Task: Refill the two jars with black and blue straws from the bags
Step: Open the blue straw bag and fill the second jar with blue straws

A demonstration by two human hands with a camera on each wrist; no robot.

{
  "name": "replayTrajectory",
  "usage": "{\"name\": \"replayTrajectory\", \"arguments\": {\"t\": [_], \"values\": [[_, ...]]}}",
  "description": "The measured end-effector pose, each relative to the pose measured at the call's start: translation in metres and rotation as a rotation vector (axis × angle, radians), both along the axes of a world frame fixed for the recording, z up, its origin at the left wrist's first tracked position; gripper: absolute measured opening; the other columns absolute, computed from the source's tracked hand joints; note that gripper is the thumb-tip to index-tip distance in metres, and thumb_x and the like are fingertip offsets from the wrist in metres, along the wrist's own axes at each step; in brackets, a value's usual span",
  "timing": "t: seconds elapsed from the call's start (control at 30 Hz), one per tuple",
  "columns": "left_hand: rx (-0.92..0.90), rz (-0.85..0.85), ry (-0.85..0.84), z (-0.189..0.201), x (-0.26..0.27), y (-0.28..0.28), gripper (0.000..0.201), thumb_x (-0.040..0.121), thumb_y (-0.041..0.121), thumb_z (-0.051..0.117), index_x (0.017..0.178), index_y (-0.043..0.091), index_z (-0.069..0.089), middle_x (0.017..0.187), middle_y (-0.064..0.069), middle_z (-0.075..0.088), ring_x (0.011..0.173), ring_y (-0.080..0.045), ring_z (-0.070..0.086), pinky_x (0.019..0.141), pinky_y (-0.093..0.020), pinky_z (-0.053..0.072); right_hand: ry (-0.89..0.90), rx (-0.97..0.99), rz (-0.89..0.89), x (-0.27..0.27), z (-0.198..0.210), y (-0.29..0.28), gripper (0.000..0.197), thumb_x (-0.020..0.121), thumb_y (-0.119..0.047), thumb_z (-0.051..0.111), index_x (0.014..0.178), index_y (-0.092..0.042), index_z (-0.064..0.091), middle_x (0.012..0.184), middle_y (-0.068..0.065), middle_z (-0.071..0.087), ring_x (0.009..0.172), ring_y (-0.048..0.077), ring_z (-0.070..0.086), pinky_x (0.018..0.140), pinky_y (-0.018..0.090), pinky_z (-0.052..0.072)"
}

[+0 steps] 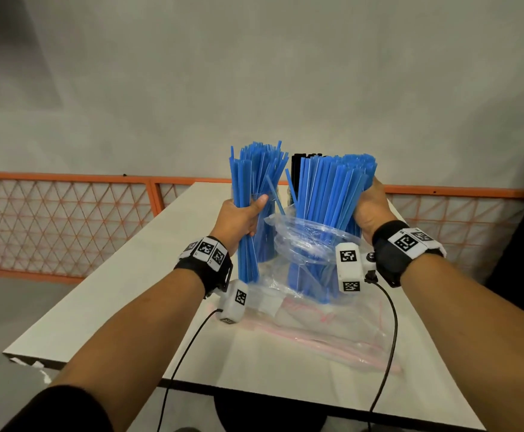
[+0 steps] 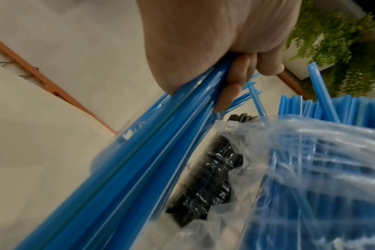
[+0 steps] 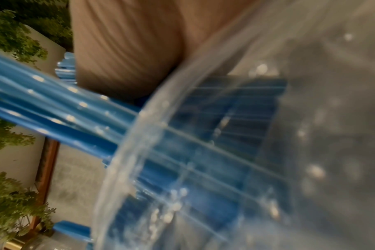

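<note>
My left hand (image 1: 242, 216) grips a thin bundle of blue straws (image 1: 251, 176), upright above the table; the left wrist view shows the fingers (image 2: 231, 88) curled round these straws (image 2: 139, 169). My right hand (image 1: 369, 207) grips a thicker bundle of blue straws (image 1: 329, 194) whose lower ends stand inside a clear plastic bag (image 1: 310, 244). Black straws (image 1: 299, 166) stand upright behind that bundle; their holder is hidden. A jar with blue straws (image 1: 265, 244) is partly visible behind the left bundle. In the right wrist view my palm (image 3: 128, 50) presses against the straws (image 3: 54, 110) at the bag's mouth (image 3: 225, 152).
A second clear bag with a pink zip strip (image 1: 332, 332) lies flat on the white table (image 1: 130, 307) in front of me. Wrist camera cables hang over the near edge. An orange mesh fence (image 1: 67, 213) runs behind the table.
</note>
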State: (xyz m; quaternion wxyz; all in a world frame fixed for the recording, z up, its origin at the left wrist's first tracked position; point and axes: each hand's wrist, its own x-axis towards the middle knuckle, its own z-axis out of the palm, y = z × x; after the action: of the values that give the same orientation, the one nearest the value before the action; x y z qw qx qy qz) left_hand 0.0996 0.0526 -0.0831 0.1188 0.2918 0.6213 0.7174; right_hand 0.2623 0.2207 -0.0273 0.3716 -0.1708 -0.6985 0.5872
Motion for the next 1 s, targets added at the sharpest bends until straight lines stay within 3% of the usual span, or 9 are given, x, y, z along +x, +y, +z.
{"name": "replayTrajectory", "arguments": {"t": [0.3,0.37,0.47,0.57,0.67,0.8,0.93,1.0], "values": [[-0.030,-0.030,-0.008,-0.010,-0.005,0.004,0.032,0.092,0.032,0.068,0.071,0.014,0.052,0.042,0.002,0.035,0.038,-0.014,0.033,0.048,-0.029,0.037,-0.017,-0.010,-0.010,-0.001,0.001,-0.001,0.033,0.092,-0.026,0.058,0.114,-0.002,0.055,0.110,0.018,0.067,0.101,0.032,0.065,0.088,0.052,0.054],[0.006,-0.054,0.052,0.014,-0.008,-0.002,0.035,0.090,0.039,0.069,0.064,0.019,0.055,0.042,0.002,0.039,0.039,-0.014,0.037,0.050,-0.029,0.042,-0.025,-0.008,-0.006,-0.001,0.003,-0.001,0.031,0.092,-0.024,0.058,0.115,-0.002,0.056,0.110,0.018,0.067,0.102,0.033,0.064,0.089,0.053,0.053],[0.176,0.067,0.130,0.075,-0.022,-0.012,0.047,0.081,0.046,0.074,0.048,0.025,0.047,0.042,0.000,0.041,0.039,-0.017,0.041,0.051,-0.028,0.044,-0.021,-0.007,0.006,-0.001,0.004,-0.003,0.031,0.092,-0.022,0.059,0.114,-0.001,0.057,0.109,0.020,0.067,0.102,0.036,0.064,0.088,0.054,0.053],[0.337,0.139,0.210,0.132,-0.033,-0.013,0.037,0.078,0.046,0.075,0.060,0.026,0.051,0.045,0.003,0.044,0.043,-0.016,0.045,0.054,-0.029,0.048,-0.028,-0.005,-0.002,-0.003,0.005,-0.003,0.030,0.092,-0.020,0.058,0.112,0.002,0.056,0.109,0.023,0.066,0.102,0.039,0.063,0.088,0.056,0.053],[0.376,0.128,0.240,0.154,-0.038,-0.001,0.036,0.083,0.044,0.073,0.075,0.018,0.050,0.049,0.006,0.047,0.048,-0.014,0.048,0.061,-0.031,0.051,-0.037,0.011,-0.004,-0.003,0.006,-0.003,0.030,0.092,-0.020,0.057,0.111,0.003,0.056,0.109,0.024,0.065,0.103,0.040,0.062,0.088,0.056,0.052],[0.228,0.141,0.240,0.134,-0.045,0.020,0.034,0.088,0.043,0.069,0.075,0.017,0.051,0.049,0.004,0.051,0.049,-0.014,0.050,0.061,-0.031,0.051,-0.039,0.021,-0.009,-0.002,0.006,-0.003,0.028,0.093,-0.021,0.058,0.110,0.002,0.057,0.108,0.024,0.065,0.102,0.039,0.063,0.088,0.055,0.053],[0.019,0.206,0.218,0.089,-0.057,0.031,0.046,0.090,0.044,0.067,0.058,0.015,0.052,0.050,-0.002,0.055,0.055,-0.021,0.052,0.067,-0.033,0.050,-0.036,0.029,-0.019,-0.001,0.005,-0.003,0.028,0.092,-0.020,0.058,0.110,0.001,0.057,0.107,0.023,0.066,0.100,0.037,0.064,0.088,0.053,0.053],[-0.038,0.193,0.182,0.074,-0.059,0.033,0.036,0.087,0.037,0.073,0.063,0.014,0.059,0.057,-0.004,0.060,0.060,-0.021,0.057,0.072,-0.039,0.055,-0.045,0.037,-0.027,-0.001,0.005,-0.003,0.028,0.092,-0.021,0.058,0.108,0.003,0.056,0.106,0.024,0.066,0.098,0.037,0.064,0.088,0.052,0.054]]}}
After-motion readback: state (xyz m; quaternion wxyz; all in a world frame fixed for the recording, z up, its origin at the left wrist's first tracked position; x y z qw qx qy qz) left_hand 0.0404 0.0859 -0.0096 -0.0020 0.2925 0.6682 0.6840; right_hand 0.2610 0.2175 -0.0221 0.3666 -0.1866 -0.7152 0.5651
